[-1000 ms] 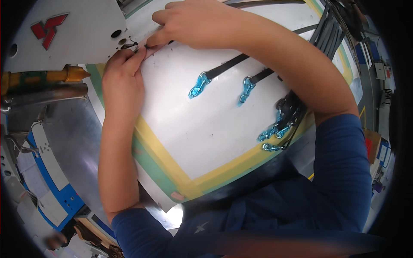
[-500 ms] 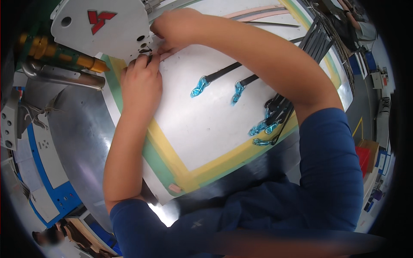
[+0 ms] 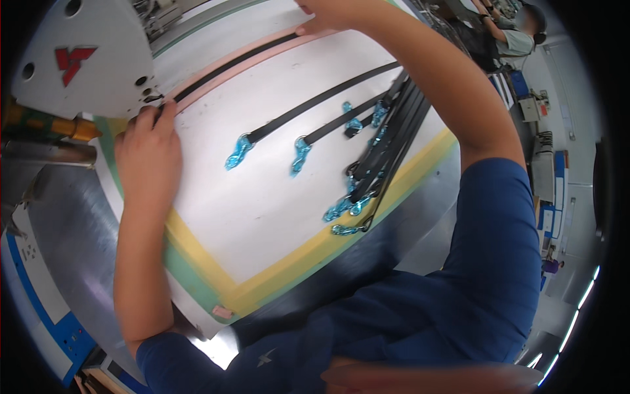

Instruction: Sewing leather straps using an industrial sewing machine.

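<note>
Nearest, a pink scrap (image 3: 223,311) is lying on the taped corner of the table (image 3: 262,223). Beyond it a bundle (image 3: 401,125) of black straps is resting, and two single straps (image 3: 315,100) are lying to its left, none of these touched by the hands. The left hand (image 3: 151,154) is pressing its bunched fingers onto one end of the black strap (image 3: 230,65) beside the machine (image 3: 111,65); I cannot tell whether that grip is pinching. This strap is lying along a pink strip (image 3: 223,79), pink showing on both sides. The right hand (image 3: 331,14), partly cut off, is resting its thumb at the far stretch; its grip I cannot tell.

The work seems to be standing partway: one strap is lying lined up, the others are lying aside, and whether any are finished is not showing.

Counting: one scrap, one bundle (its straps overlapping uncountably), two singles, at least seven blue-wrapped clips (image 3: 239,152), one lined-up strap, one machine.
</note>
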Demonstrator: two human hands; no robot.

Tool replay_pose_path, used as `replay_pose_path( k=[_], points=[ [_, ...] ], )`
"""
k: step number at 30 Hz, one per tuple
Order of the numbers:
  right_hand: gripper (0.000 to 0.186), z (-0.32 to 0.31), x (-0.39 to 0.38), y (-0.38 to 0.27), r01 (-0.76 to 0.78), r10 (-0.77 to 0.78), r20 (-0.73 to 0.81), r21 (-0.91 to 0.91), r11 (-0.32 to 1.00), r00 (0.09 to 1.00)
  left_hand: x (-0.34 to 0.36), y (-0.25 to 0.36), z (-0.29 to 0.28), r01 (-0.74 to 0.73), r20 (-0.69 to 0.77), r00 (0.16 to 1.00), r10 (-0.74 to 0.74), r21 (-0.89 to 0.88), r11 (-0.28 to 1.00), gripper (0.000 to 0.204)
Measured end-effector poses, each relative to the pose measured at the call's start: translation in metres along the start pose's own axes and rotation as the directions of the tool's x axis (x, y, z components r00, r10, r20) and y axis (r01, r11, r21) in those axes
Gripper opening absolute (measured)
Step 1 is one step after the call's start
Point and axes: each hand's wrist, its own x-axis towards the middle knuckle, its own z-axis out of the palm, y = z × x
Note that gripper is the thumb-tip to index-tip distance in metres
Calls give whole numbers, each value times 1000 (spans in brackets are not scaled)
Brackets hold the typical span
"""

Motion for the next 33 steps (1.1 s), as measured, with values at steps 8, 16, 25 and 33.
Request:
replay_pose_path(
  k=[8, 16, 25, 33],
  points=[
    [70, 29, -27, 114, -296, 300, 25, -109, 949, 954, -1, 1, -3, 27, 47, 999, -26, -3, 1000, 36],
    [64, 89, -55, 217, -439, 433, -78, -183, 880, 898, 2, 3, -5, 3, 15, 1000, -4, 51, 999, 40],
    [40, 121, -86, 139, -317, 363, -316, 189, 929, 877, 0, 2, -6, 62, 67, 996, -60, -30, 998, 40],
    [26, 48, -55, 97, -230, 225, -61, -101, 968, 972, 1, -18, -1, 56, 53, 998, -36, -461, 886, 41]
  ],
)
